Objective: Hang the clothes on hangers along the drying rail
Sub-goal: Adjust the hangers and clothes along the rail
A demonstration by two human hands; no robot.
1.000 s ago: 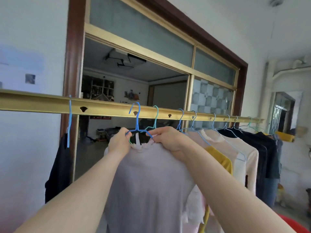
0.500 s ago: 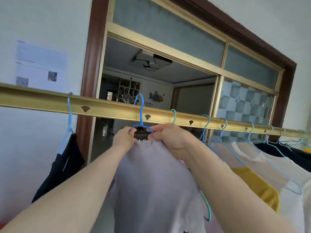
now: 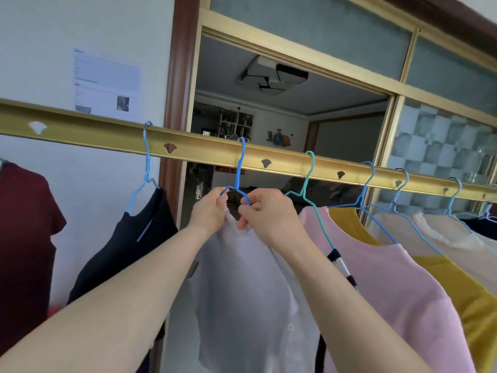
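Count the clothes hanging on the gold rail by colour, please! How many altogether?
Dark red top: 1
Black top, left: 1
Pale lilac top: 1
Pink top: 1
Yellow top: 1
Cream tops: 2
Dark top, far right: 1
Total: 8; more may hide past the right edge.

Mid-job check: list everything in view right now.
drying rail: one, gold, across view.
blue hanger: one, hooked on rail.
pale top: one, whitish-lilac, on blue hanger.
black garment: one, on light-blue hanger, left.
maroon garment: one, far left.
pink top: one, on teal hanger, right.
yellow top: one, behind pink top.
cream tops: at least two, further right.
notice: one, white, on wall.
left hand, right hand: both pinch blue hanger at collar.
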